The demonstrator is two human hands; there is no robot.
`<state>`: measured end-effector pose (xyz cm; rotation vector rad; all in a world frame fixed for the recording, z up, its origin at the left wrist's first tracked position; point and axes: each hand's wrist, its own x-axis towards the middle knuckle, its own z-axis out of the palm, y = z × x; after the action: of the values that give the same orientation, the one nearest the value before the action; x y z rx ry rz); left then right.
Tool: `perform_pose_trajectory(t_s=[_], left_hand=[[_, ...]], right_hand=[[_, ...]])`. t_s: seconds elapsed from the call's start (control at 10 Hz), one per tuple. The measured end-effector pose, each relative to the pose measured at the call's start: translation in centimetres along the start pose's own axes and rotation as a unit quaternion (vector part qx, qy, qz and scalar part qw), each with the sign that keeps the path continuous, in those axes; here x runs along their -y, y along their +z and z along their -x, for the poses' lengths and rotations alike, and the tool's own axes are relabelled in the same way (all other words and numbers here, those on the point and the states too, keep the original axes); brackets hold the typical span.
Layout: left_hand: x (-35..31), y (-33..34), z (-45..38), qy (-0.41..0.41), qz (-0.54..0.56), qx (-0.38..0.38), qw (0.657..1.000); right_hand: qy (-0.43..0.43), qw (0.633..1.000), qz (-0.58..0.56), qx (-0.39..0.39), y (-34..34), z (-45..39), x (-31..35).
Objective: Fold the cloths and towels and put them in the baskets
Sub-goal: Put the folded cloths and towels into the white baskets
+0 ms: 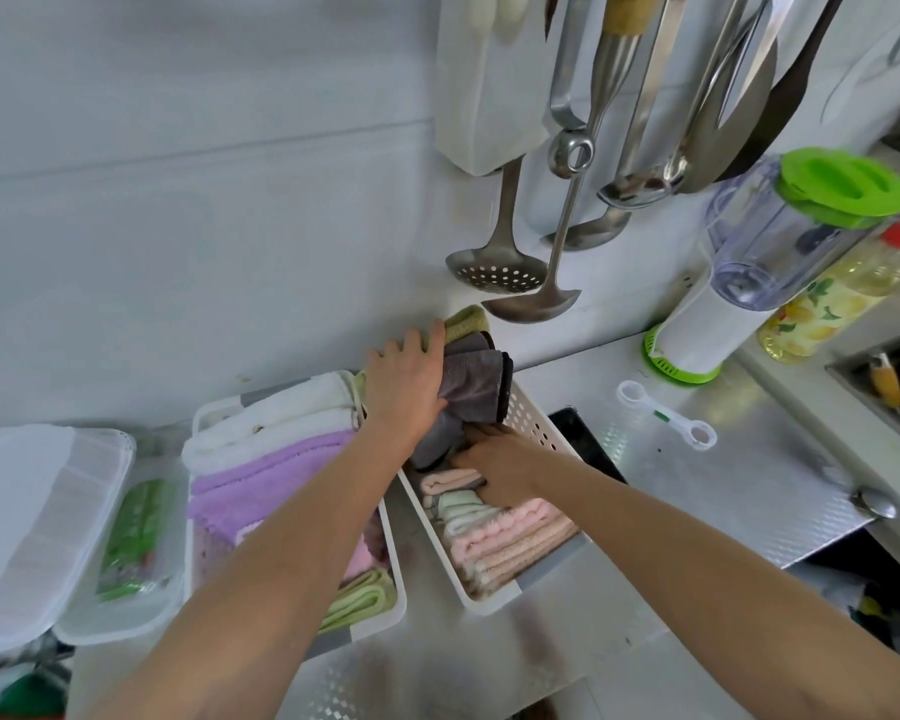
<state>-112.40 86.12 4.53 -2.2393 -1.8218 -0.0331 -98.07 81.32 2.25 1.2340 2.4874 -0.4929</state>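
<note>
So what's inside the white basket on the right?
The right basket holds folded cloths in a row: pink ones nearest, pale green, then grey at the far end. Both hands, left and right, cover the middle; the bottom is hidden.

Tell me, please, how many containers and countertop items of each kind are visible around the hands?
White slotted baskets: 2
Lidded clear plastic boxes: 1
Blenders with green lid: 1
Oil bottles with red cap: 1
White measuring spoons: 1
Total: 6
</note>
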Motion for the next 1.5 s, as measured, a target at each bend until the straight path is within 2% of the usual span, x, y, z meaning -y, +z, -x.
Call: perform_pose_trajectory(t_s=[0.1,0.2,0.4,0.5,0.6,0.8,1.0,1.1,1.2,1.3,1.4,1.5], left_hand=[[-0.4,0.8,-0.1,0.005,-0.018,-0.024,1.000],[-0.6,1.1,-0.6,-0.006,-0.013,-0.039,0.999],[-1.2,1.5,-0.6,0.004,-0.021,-0.048,0.999],[-1.5,1.4,-0.5,0.003,-0.014,-0.027,1.000],[-1.5,0.6,-0.1,0.010,-0.002,0.002,1.000],[-2.0,-0.5,0.4,0.036,0.009,0.026,0.999],[-2.4,-0.7,0.4,0.051,0.016,0.038,0.998],[-1.9,-0.5,0.5,0.075,0.035,0.036,0.996],[-0.8,-0.2,0.6,0.107,0.070,0.041,0.991],[0.0,-0.3,0.7,0.126,0.112,0.070,0.983],[0.0,-0.4,0.9,0.120,0.144,0.103,0.977],[0.1,-0.4,1.4,0.120,0.149,0.124,0.974]], right_hand=[[0.011,0.997,-0.066,0.023,-0.7,0.6,0.1],[0.026,0.993,-0.114,0.002,-1.6,1.6,-0.3],[0.030,0.992,-0.118,0.016,-1.4,3.4,0.2],[0.020,0.996,-0.083,0.032,-1.7,3.5,0.3],[0.047,0.990,-0.121,0.060,-2.1,3.7,0.1],[0.148,0.978,-0.141,-0.037,-0.3,2.6,-0.2],[0.205,0.955,-0.212,0.047,-1.5,2.3,-0.2],[0.226,0.956,-0.172,0.066,-0.8,1.4,-0.8],[0.146,0.959,-0.228,0.088,0.1,0.3,-1.8],[0.104,0.862,-0.492,0.063,-1.1,-0.3,0.8],[0.242,0.926,-0.285,0.044,-0.1,0.2,1.0],[0.251,0.917,-0.306,0.052,0.4,0.1,1.1]])
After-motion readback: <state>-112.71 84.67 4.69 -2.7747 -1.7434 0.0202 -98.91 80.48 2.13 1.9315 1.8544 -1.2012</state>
